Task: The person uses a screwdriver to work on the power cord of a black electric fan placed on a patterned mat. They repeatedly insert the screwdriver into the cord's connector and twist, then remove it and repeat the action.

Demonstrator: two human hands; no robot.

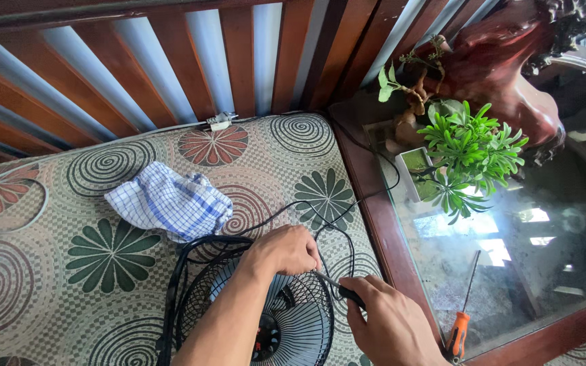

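While the left hand is clenched over the top rim of a black wire fan guard, the right hand grasps a black-handled screwdriver whose metal shaft points toward the guard's edge, just beside the left fingers. That fan lies low in the head view on a patterned cushion printed with spirals and flower shapes, its blades and dark hub showing through the wires. A black cord loops across the cushion behind both hands and runs toward a white plug near the wooden slatted backrest. A blue-and-white checked cloth sits crumpled just beyond the guard, apart from the hands. To the right stands a glass-topped desk with a wooden frame, carrying a green plant and an orange-handled screwdriver lying near its front edge
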